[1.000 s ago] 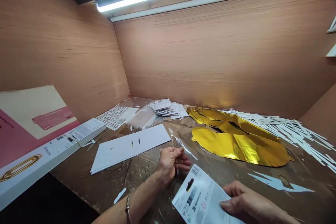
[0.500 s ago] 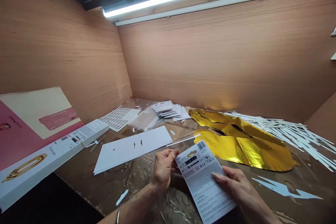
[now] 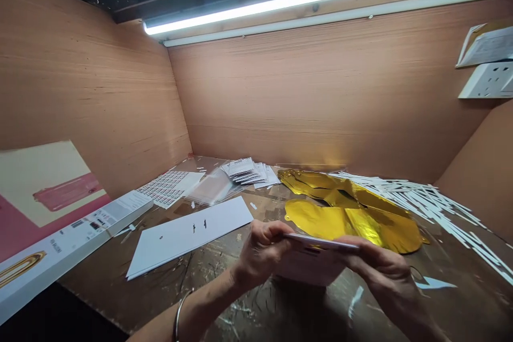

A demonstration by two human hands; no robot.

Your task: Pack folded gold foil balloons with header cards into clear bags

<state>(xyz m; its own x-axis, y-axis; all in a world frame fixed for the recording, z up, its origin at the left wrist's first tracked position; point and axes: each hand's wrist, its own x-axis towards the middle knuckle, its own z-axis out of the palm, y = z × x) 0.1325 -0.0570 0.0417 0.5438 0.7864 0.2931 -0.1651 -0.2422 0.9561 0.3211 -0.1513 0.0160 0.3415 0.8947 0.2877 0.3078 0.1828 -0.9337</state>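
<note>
— Where is the card?

— I see the card (image 3: 320, 242) held up over the near part of the bench (image 3: 212, 264), just on the near side of the gold foil (image 3: 352, 216). It lies almost flat, edge-on to me, with its long axis running left to right.

— And the hands?

— The left hand (image 3: 260, 251) is pinched on the card's left end. The right hand (image 3: 377, 267) is clamped on its right end. A white sheet (image 3: 184, 232) lies on the bench to the left.

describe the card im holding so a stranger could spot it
On the worktable, look in front of the gold foil pile. There the left hand and right hand hold a thin white card level, edge-on. Unlike the bigger white sheet to its left, it is off the table.
</note>
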